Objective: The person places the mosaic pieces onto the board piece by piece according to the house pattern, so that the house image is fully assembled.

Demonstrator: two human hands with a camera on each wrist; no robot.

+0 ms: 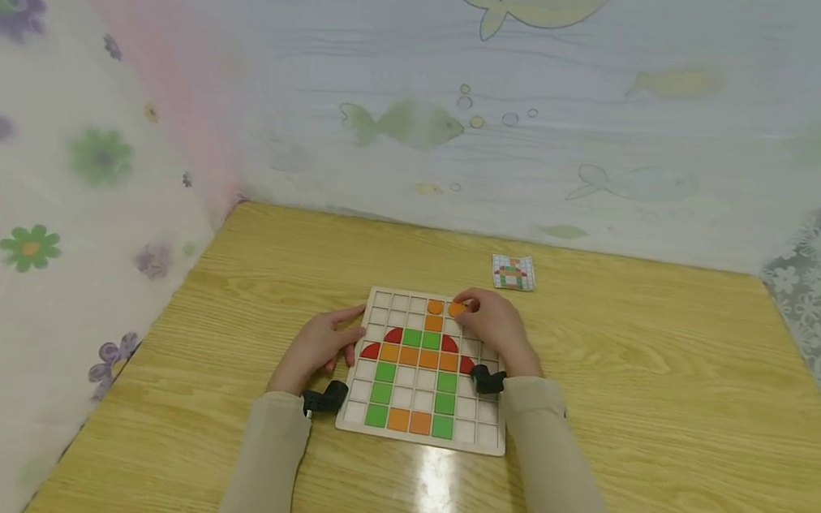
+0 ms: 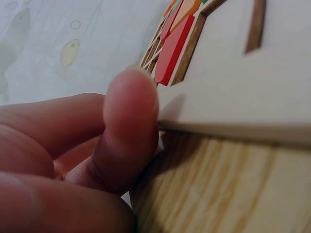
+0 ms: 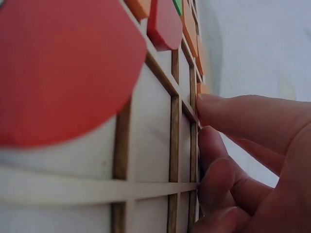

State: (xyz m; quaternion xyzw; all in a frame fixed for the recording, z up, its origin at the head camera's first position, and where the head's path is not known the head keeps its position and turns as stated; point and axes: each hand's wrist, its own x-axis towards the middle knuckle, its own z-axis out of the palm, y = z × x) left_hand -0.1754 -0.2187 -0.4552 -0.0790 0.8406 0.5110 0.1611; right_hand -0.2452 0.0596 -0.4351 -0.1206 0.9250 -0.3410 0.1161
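Observation:
A light wooden grid board (image 1: 358,390) lies flat on the table, with coloured pieces set in many of its squares. My right hand (image 1: 496,321) pinches an orange round piece (image 1: 455,309) at the board's far row, beside another orange disc (image 1: 434,307). In the right wrist view its fingertips (image 3: 209,104) meet an edge of orange, mostly hidden. My left hand (image 1: 318,346) rests against the board's left edge; in the left wrist view a fingertip (image 2: 130,109) touches that side. Red (image 1: 450,344), green (image 1: 385,372) and orange pieces (image 1: 408,356) form a pattern.
Behind the board lies a small pattern card (image 1: 513,273) printed with a similar coloured figure. The wood-grain table (image 1: 662,393) extends to both sides. A curtain (image 1: 398,68) with fish drawings hangs behind it. Dark wrist cameras (image 1: 325,396) sit near the board's sides.

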